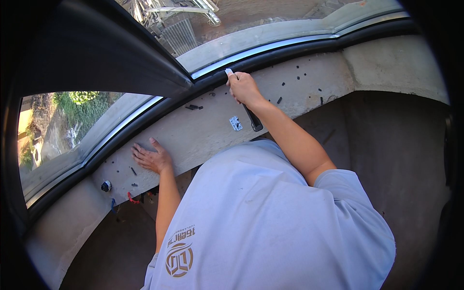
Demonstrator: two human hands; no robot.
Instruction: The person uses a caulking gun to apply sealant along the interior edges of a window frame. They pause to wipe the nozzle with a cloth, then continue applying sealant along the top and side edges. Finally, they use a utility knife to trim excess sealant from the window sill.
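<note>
My right hand (243, 90) is closed round what looks like a black-handled utility knife (252, 117), up against the black rubber seal (299, 50) along the window's lower edge. A pale flat tip shows past my fingers at the seal, and the handle's end sticks out below my palm. My left hand (153, 157) lies with its fingers apart on the grey ledge (203, 137), holding nothing. Beside the knife handle sits a small blue-and-white patterned piece (235, 123) with dark bits on it. Several short black scraps (194, 107) are scattered over the ledge.
A dark pillar (111, 48) divides the two window panes (72, 130). Near the ledge's left end are a round black-and-white fitting (106, 186), a red wire (131, 197) and a blue wire (113, 205). Below the ledge are dark recesses. Outside lie a corrugated sheet (180, 37) and scrap.
</note>
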